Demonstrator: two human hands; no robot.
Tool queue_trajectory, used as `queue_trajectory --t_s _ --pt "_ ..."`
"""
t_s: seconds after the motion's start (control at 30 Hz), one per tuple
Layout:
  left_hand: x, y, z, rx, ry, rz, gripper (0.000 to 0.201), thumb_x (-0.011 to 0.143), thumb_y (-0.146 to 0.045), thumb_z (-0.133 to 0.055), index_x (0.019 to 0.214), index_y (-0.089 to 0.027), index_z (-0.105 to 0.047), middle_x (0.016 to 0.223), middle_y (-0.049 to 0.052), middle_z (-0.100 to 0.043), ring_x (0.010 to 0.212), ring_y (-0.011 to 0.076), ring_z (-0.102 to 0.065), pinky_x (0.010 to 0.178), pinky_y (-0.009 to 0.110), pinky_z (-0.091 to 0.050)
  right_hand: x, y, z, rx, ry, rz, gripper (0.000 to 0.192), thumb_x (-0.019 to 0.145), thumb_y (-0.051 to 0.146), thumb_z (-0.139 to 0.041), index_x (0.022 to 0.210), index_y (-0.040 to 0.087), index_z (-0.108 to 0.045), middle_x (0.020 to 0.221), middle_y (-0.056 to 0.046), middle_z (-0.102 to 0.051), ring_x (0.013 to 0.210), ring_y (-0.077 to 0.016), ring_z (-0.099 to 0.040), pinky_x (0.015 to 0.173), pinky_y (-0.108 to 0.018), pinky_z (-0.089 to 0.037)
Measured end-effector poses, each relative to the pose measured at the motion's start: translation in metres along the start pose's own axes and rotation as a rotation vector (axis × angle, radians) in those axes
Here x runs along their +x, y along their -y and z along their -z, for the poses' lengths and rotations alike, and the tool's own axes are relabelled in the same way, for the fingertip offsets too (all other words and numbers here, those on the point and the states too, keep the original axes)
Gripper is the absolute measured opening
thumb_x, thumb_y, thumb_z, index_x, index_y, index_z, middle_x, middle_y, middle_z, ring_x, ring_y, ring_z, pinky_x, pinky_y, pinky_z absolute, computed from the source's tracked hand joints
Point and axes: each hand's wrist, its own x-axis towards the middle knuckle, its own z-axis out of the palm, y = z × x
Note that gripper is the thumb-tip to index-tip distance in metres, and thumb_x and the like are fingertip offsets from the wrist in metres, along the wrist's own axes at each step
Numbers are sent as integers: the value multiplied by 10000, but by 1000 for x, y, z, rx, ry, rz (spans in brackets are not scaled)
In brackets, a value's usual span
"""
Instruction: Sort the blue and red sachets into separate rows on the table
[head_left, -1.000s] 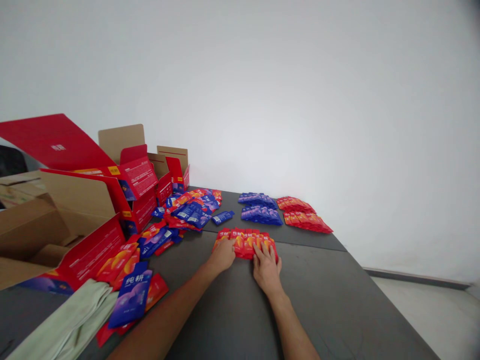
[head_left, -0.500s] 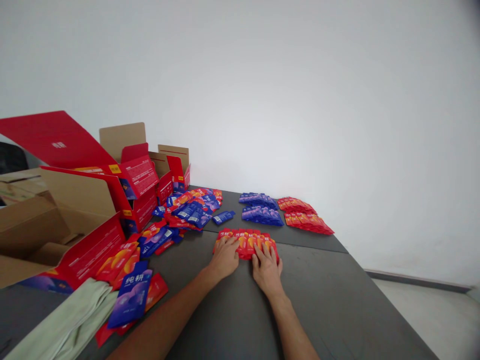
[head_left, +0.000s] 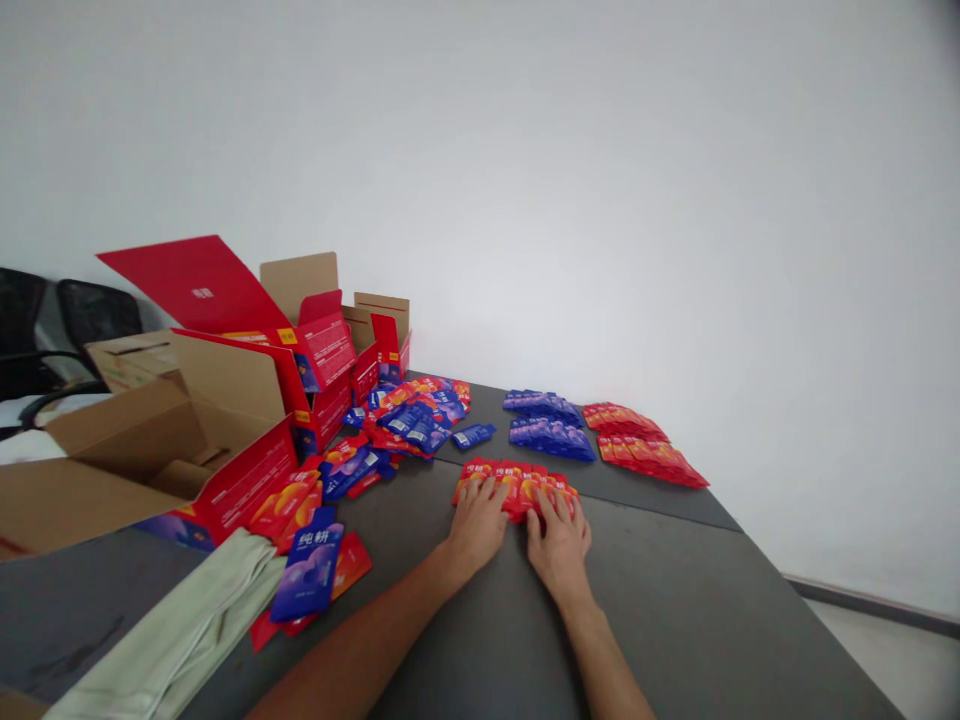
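Observation:
A row of overlapping red and orange packets [head_left: 513,478] lies on the dark grey table in front of me. My left hand [head_left: 478,522] rests on the row's left part, fingers stretched over the near edge. On the right part lies my right hand [head_left: 559,545], its fingers spread flat and its thumb near the front edge. Both palms face down, and neither hand grips a packet. The fingers cover parts of the packets. Beyond the row are fanned stacks of blue packets [head_left: 551,438] and, to their right, fanned stacks of red packets [head_left: 651,458].
Open red cartons [head_left: 251,490] line the left side. Loose blue and red packets [head_left: 420,420] are heaped beside them, with a single blue packet [head_left: 474,435] apart. A light green cloth [head_left: 187,630] lies front left. Black chairs [head_left: 97,312] stand behind; a white wall [head_left: 600,200] borders the table.
My view has turned left, so everything sits further right in the picture and more of the chairs shows. Both hands stay on the red packet row, with only slight finger shifts.

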Motion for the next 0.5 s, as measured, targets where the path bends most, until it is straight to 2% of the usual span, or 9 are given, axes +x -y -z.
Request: queue_trajectory --t_s 0.1,0.17,0.33,0.43,0.5 --pt "-9 4 12 38 -21 36 454 854 -245 -486 1304 -230 -539 1386 111 -487 1253 318 -386 1009 474 -332 -1 13 1 63 -73 77 431 926 358 -393 1276 233 -610 1389 -75 -519 1334 -327 -312 1069 -492 -246" --pt "-17 10 22 83 -32 82 423 836 -217 -486 1251 -211 -571 1327 133 -521 1199 318 -424 961 463 -360 -3 26 0 125 -71 142 410 931 325 -382 1220 210 -648 1327 -81 -569 1274 -315 -368 1047 -468 -279" --pt "-46 31 43 212 -46 229 380 795 -181 -516 1162 -135 -604 1178 177 -576 1136 320 -473 954 460 -362 -15 68 3 235 84 300 386 917 203 -376 1149 221 -684 1240 -72 -627 1153 -277 -452 948 -397 -360" --pt "-69 44 47 288 -88 319 389 826 -182 -488 1191 -97 -589 1235 212 -551 1212 341 -441 1013 505 -317 -22 88 10 258 144 371 416 880 138 -396 1171 248 -672 1258 -59 -619 1134 -270 -455 924 -377 -366" --pt "-83 50 45 323 -110 418 425 861 -219 -461 1258 -98 -556 1308 230 -514 1284 374 -383 1042 584 -261 -26 97 14 266 154 390 428 867 122 -405 1175 259 -669 1267 -50 -615 1131 -270 -449 922 -375 -362"
